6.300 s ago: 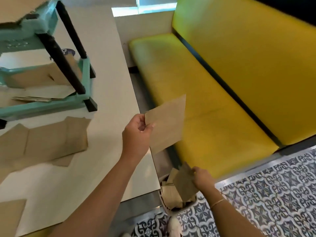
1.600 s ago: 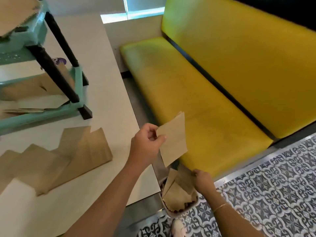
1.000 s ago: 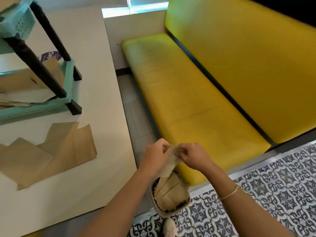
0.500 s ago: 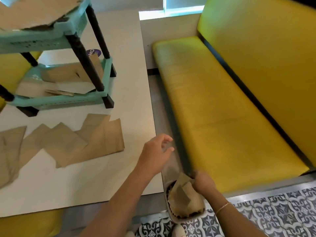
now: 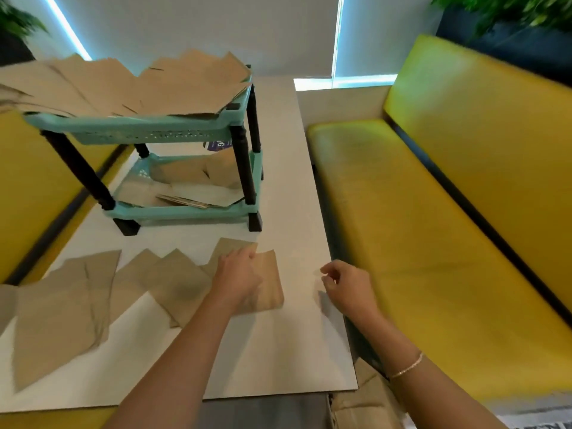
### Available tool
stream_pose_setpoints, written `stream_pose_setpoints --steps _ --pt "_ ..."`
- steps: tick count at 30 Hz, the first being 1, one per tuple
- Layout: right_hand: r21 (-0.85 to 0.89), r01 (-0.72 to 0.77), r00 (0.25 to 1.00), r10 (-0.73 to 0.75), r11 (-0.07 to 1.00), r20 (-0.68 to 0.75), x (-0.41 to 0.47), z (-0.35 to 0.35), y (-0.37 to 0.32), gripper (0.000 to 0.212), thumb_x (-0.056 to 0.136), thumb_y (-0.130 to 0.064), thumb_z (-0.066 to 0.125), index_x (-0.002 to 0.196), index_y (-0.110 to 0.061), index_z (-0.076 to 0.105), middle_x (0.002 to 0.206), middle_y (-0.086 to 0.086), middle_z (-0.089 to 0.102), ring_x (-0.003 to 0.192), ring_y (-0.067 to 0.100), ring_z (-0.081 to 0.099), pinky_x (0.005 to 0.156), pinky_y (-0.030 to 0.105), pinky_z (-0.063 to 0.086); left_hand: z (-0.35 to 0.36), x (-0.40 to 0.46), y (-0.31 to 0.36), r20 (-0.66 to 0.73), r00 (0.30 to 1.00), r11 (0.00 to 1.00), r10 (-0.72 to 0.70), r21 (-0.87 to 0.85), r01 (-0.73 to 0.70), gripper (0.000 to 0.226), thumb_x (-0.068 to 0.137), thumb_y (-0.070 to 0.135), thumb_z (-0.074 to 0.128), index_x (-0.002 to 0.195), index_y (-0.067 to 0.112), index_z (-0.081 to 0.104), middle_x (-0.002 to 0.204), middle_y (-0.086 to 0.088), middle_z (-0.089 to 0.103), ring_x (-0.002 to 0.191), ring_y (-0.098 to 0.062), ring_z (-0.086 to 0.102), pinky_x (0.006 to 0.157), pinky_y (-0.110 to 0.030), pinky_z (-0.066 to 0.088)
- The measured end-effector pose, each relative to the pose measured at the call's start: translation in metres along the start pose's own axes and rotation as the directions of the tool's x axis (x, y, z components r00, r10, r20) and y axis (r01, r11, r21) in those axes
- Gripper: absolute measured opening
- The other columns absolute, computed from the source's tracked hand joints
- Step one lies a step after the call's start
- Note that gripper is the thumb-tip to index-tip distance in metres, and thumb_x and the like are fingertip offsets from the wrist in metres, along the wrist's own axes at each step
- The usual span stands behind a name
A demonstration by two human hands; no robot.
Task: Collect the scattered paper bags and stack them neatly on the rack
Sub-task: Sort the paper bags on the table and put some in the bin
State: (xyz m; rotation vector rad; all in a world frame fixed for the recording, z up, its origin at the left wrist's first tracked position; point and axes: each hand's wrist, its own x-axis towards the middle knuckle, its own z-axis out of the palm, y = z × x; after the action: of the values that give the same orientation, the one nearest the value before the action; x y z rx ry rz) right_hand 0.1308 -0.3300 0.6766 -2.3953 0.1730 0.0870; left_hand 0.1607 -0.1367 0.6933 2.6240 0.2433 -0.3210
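Several paper bags (image 5: 173,283) litter my white table (image 5: 294,193) at lower left; left hand (image 5: 236,275) presses them flat, right hand (image 5: 348,287) hangs loosely curled, empty, beside yellow benches (image 5: 433,212).

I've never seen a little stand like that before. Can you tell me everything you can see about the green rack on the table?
The rack is a small two-tier stand of mint-green, plastic-looking perforated trays joined by dark posts with dark feet. It stands upright on the white table, towards its far end. Brown paper bags lie fanned over the top tray, past its edges; more lie flat in the lower one. Neither hand touches it.
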Motion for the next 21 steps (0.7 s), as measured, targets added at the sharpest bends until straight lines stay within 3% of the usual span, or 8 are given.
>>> stream_pose_setpoints --steps 3,5,11,14,18,21 --pt "-0.012 0.004 0.996 -0.003 1.0 0.094 -0.006 0.016 -0.025 0.023 0.093 -0.021 0.056 0.115 -0.017 0.063 0.108 0.0 0.066 0.084 0.01 0.059 0.084 0.02 0.049 -0.011 0.019 -0.016 0.174 0.983 0.978 0.053 0.191 -0.086 0.08 0.073 0.032 0.078 0.139 0.018 0.035 0.142 -0.003 0.038 0.134 -0.026 0.026 0.108 -0.036 0.028" --pt "-0.022 -0.025 0.99 0.028 0.999 0.139 -0.007 0.026 -0.034 0.024 0.093 -0.021 0.056 0.116 -0.017 0.062 0.108 0.0 0.065 0.082 0.011 0.058 0.083 0.021 0.049 -0.01 0.03 -0.026 0.209 0.976 0.965 0.064 0.236 -0.114 0.091 0.065 0.039 0.081 0.14 0.019 0.034 0.145 -0.003 0.032 0.136 -0.027 0.021 0.111 -0.038 0.026" --pt "-0.024 -0.131 0.977 0.133 0.991 0.165 -0.006 0.042 -0.042 0.026 0.093 -0.02 0.055 0.118 -0.017 0.06 0.114 0.001 0.063 0.083 0.01 0.053 0.076 0.016 0.042 -0.008 0.04 -0.035 0.171 0.976 0.984 0.136 0.092 -0.153 0.093 0.058 0.033 0.087 0.136 0.023 0.037 0.137 0.001 0.042 0.128 -0.022 0.033 0.103 -0.036 0.036" --pt "0.017 -0.203 0.97 0.198 0.979 0.144 -0.004 0.047 -0.043 0.027 0.094 -0.024 0.055 0.119 -0.017 0.058 0.114 0.002 0.063 0.085 0.011 0.055 0.076 0.017 0.043 -0.006 0.043 -0.041 0.074 0.981 0.983 0.182 0.011 -0.183 0.077 0.063 0.026 0.084 0.128 0.027 0.043 0.122 -0.001 0.052 0.117 -0.022 0.043 0.095 -0.036 0.041" --pt "0.044 -0.285 0.951 0.276 0.958 0.136 0.002 0.051 -0.05 0.032 0.094 -0.032 0.053 0.123 -0.018 0.054 0.114 0.004 0.063 0.087 0.014 0.058 0.073 0.021 0.044 -0.025 0.043 -0.043 -0.051 0.973 0.952 0.223 -0.202 -0.229 0.031 0.07 0.025 0.079 0.089 0.037 0.057 0.096 -0.001 0.058 0.093 -0.019 0.055 0.082 -0.033 0.048" --pt "-0.021 -0.28 0.95 0.28 0.96 0.135 0.004 0.059 -0.061 0.039 0.092 -0.038 0.055 0.125 -0.018 0.05 0.112 0.004 0.063 0.086 0.016 0.058 0.071 0.024 0.047 -0.051 0.037 -0.038 -0.125 0.967 0.894 0.223 -0.37 -0.254 0.019 0.076 0.027 0.076 0.086 0.031 0.061 0.087 0.006 0.061 0.083 -0.013 0.057 0.076 -0.032 0.05"
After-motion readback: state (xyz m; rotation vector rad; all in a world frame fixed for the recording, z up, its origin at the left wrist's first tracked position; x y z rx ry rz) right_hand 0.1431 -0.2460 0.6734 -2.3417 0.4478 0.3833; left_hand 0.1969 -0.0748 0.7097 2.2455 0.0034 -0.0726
